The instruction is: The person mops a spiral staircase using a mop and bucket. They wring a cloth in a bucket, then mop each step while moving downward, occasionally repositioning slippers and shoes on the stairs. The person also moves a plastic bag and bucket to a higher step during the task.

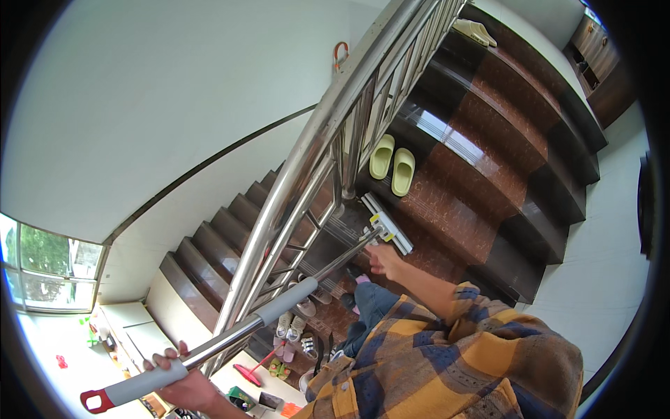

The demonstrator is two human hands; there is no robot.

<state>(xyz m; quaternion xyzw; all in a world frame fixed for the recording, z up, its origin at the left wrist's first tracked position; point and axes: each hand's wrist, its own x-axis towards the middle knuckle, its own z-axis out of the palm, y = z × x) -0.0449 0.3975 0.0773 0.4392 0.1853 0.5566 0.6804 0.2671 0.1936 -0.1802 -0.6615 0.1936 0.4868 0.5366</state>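
My left hand (186, 387) is wrapped around the grey grip near the red-looped end of a long-handled mop (241, 335). The metal pole slants up to the right, crossing in front of the stair railing. At its far end is a flat head (387, 228) with yellow clips and pale bars. Close beside the head, my right hand (383, 260) reaches out with its fingers partly bent; whether it touches the mop I cannot tell. A pair of light green slides (392, 165) stands on the stair just beyond the head.
A steel railing (272, 214) runs between two flights of stairs. Dark and reddish polished steps (460, 209) rise to the right, with cream slippers (473, 31) near the top. Several shoes (296, 327) lie by my feet. A pink broom (248, 374) and a green box (241, 399) are lower down.
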